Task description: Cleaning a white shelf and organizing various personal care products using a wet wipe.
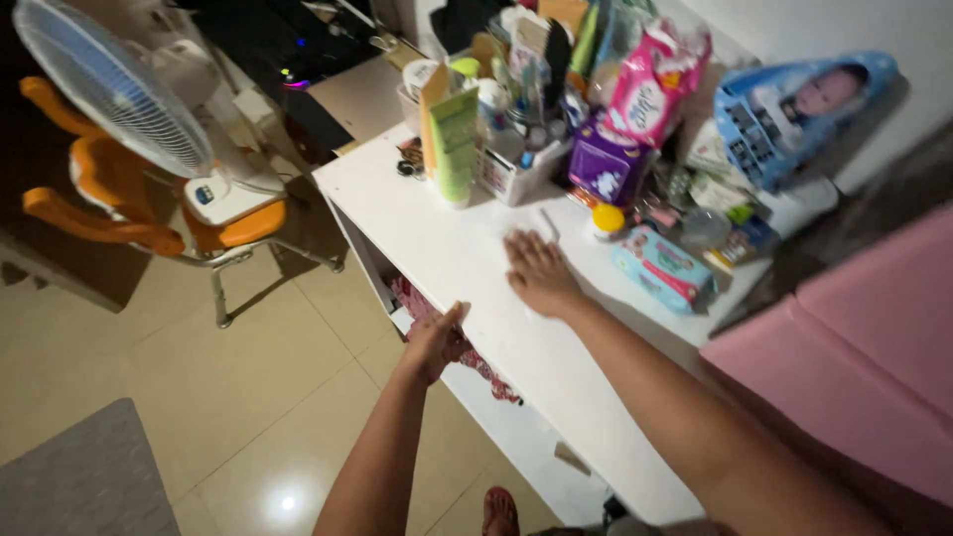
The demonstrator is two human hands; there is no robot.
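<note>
My right hand (537, 273) lies flat, fingers spread, on the top of a white table (437, 233). A small yellow-capped bottle (607, 220) and a light blue wipes pack (663, 267) sit just to its right. My left hand (437, 339) curls over the table's front edge, fingers bent against it, right above a red patterned cloth (476, 362) on the shelf below. Neither hand holds a loose object.
The table's back is crowded: a white basket (516, 171) of bottles and tubes, a green tube (455, 139), purple box (604, 164), pink pack (652, 81), blue diaper pack (784, 109). A standing fan (109, 84), orange chair (109, 208), pink mattress (874, 337), grey mat (84, 481).
</note>
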